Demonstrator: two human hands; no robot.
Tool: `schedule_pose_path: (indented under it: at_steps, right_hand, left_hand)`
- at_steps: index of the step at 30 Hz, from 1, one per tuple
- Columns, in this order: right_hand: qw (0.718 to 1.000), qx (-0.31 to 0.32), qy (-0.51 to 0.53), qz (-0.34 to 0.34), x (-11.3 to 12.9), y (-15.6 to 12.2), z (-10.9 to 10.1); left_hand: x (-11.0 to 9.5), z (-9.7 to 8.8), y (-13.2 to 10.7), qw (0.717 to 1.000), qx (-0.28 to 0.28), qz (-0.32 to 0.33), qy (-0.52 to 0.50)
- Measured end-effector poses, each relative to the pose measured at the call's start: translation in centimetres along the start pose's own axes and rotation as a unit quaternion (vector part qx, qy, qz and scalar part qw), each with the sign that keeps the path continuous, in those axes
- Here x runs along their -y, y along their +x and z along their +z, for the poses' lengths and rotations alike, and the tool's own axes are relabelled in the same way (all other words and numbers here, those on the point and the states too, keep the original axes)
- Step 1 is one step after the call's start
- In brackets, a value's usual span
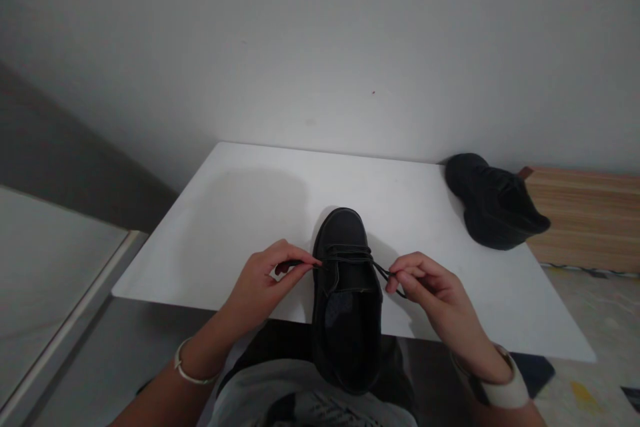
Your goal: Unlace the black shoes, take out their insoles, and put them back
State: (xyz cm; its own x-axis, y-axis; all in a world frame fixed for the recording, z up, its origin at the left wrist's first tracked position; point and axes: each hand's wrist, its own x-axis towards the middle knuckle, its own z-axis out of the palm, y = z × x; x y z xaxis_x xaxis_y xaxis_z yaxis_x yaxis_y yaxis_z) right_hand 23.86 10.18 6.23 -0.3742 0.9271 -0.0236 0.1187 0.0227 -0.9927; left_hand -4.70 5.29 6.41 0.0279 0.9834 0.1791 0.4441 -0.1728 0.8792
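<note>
A black lace-up shoe (345, 230) rests toe-forward on the white table, its heel sticking out past the near edge. Laces (349, 252) cross its upper in several rows. On the shoe's left side, my left hand (265, 280) is closed in a pinch on a dark bit of shoelace by the eyelets. My right hand (433, 287) is closed on the shoelace strands (383, 271) that come out of the right side, holding them out from the shoe. The inside of the shoe is dark.
A second black shoe (493, 200) lies at the white table's (250, 180) back right corner. Behind runs a grey wall (320, 47). To the right is a wood-grain panel (590, 213), and at the left a white ledge (75, 320).
</note>
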Motion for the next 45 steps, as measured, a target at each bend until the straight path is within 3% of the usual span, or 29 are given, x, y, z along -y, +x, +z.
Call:
schedule_pose_path:
  at_steps: [7, 20, 45]
  right_hand:
    - [1.000, -0.002, 0.021, 0.010, -0.6, 0.3, 0.5]
    - [0.997, 0.033, 0.063, 0.018, -1.0, -0.6, -0.7]
    - [0.999, -0.044, 0.024, -0.004, -0.4, 0.4, -0.1]
  left_hand:
    - [0.0, 0.3, 0.0, 0.998, -0.016, 0.045, 0.031]
    - [0.0, 1.0, 0.1, 0.995, -0.007, 0.090, 0.037]
    - [-0.8, 1.5, 0.4, 0.994, 0.013, 0.094, 0.051]
